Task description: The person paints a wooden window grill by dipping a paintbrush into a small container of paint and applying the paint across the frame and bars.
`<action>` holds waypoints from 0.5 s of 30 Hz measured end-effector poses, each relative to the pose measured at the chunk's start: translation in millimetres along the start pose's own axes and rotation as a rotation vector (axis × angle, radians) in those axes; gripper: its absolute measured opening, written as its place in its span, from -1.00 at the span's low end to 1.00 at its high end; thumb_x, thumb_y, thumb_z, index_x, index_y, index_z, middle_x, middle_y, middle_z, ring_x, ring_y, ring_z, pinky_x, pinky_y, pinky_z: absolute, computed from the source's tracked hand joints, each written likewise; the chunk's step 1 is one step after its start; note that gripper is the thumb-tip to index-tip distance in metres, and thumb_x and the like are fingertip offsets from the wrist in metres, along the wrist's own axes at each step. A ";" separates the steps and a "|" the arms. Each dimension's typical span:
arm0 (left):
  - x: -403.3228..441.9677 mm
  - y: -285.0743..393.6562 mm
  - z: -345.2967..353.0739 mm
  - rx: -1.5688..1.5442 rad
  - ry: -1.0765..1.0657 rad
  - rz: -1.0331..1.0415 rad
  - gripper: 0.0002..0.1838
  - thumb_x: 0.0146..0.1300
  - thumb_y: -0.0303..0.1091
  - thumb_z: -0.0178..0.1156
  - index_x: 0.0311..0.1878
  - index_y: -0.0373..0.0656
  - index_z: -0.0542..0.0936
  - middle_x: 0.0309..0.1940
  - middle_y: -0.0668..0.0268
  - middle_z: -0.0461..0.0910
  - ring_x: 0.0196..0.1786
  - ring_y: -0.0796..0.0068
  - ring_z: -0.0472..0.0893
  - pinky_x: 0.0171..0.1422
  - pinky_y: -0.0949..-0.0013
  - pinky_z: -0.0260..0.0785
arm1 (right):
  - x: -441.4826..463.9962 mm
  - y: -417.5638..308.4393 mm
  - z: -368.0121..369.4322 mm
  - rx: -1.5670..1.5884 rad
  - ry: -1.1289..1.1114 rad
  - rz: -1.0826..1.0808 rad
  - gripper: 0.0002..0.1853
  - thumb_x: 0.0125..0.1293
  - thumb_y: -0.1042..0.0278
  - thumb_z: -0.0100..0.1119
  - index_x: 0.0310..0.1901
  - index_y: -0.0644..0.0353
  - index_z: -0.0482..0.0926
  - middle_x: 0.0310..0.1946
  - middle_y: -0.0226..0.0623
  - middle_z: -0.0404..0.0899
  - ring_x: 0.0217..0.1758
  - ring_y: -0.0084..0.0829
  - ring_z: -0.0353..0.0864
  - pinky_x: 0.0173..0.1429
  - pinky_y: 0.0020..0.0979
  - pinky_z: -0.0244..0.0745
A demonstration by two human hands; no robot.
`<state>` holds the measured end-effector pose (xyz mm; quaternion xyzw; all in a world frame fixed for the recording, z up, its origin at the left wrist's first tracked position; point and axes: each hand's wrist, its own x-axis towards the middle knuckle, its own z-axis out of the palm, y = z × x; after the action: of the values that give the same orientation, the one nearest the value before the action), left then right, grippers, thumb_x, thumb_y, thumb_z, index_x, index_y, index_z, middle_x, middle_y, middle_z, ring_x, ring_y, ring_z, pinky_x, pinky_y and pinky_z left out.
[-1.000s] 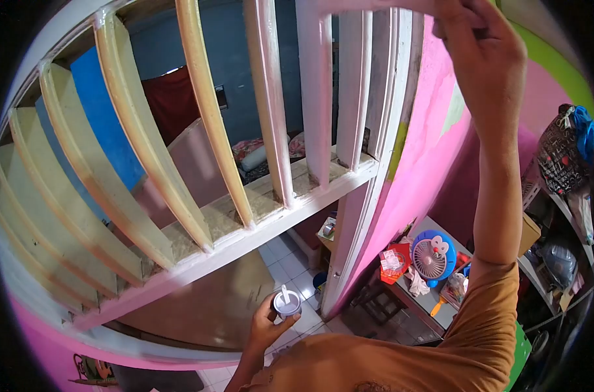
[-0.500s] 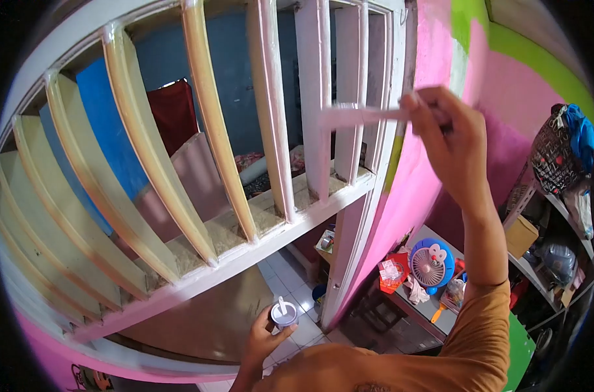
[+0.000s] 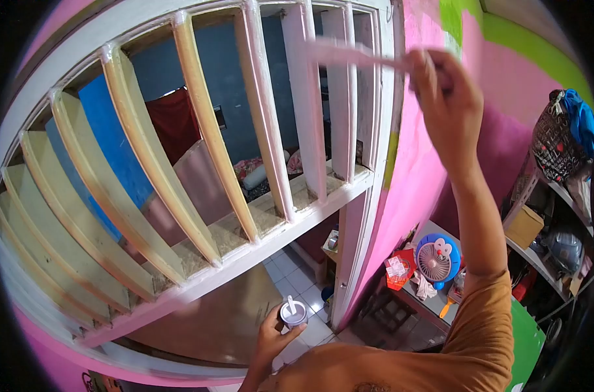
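Note:
My right hand (image 3: 450, 108) is raised and closed around the handle of a paintbrush (image 3: 349, 55), which is blurred by motion. The brush head lies against or just in front of the upper part of a white slat (image 3: 299, 78) in the wooden grille; contact cannot be told. Low in the view, my left hand (image 3: 273, 336) grips a small cup (image 3: 295, 318) of white paint, with a pale stick (image 3: 291, 303) standing in it. Slats on the right are white, while those further left, such as one yellowish slat (image 3: 209, 117), look cream and brown.
A white frame rail (image 3: 271, 233) runs below the slats. Pink wall (image 3: 418, 130) borders the grille at right. Beneath my right arm, a blue fan (image 3: 437, 258) stands on a table with an orange-handled tool (image 3: 447, 307). Shelves (image 3: 535, 251) hold bags and a box.
My right hand and the brush have moved up along the white slat. The cup stays in my left hand, and the view has shifted slightly.

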<state>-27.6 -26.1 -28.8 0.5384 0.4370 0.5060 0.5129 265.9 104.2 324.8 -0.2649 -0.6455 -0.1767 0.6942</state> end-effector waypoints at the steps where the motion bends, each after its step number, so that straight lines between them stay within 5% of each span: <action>1: 0.2 -2.1 -0.5 0.000 -0.002 0.000 -0.29 0.11 -0.45 0.52 0.30 -0.34 0.42 0.12 0.21 0.58 0.17 0.40 0.58 0.32 0.29 0.41 | -16.0 -2.3 -7.3 -0.045 -0.072 0.023 -0.77 0.47 0.27 0.23 -0.14 0.31 0.64 -0.55 -0.34 0.63 -0.50 -0.70 0.52 -0.41 -0.58 0.39; 3: 0.1 -9.5 0.1 -0.018 0.032 0.087 -0.36 0.13 -0.53 0.49 0.27 -0.35 0.44 0.04 0.28 0.58 0.07 0.54 0.58 0.15 0.44 0.45 | -46.9 -0.4 -18.5 -0.006 -0.217 0.082 -0.83 0.46 0.36 0.24 -0.19 0.32 0.64 -0.59 -0.36 0.57 -0.51 -0.71 0.50 -0.43 -0.56 0.37; 9: -1.4 -5.4 -2.3 -0.022 0.036 0.049 -0.35 0.12 -0.55 0.49 0.27 -0.35 0.43 0.05 0.28 0.57 0.11 0.49 0.58 0.21 0.41 0.45 | -58.9 -1.2 -21.2 0.011 -0.280 0.144 -0.83 0.45 0.37 0.24 -0.19 0.33 0.64 -0.57 -0.32 0.58 -0.51 -0.69 0.50 -0.42 -0.56 0.37; 15: 6.4 -16.0 3.5 -0.068 0.024 0.036 -0.33 0.12 -0.55 0.49 0.29 -0.35 0.40 0.06 0.26 0.56 0.12 0.47 0.59 0.22 0.40 0.46 | 10.4 14.1 -11.5 0.011 0.078 0.034 -0.79 0.49 0.28 0.20 -0.08 0.25 0.69 -0.51 -0.38 0.65 -0.46 -0.69 0.55 -0.34 -0.58 0.41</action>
<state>-22.7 -18.7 -44.0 0.5225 0.4158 0.5361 0.5164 284.4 109.6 332.7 -0.2650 -0.6144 -0.1716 0.7231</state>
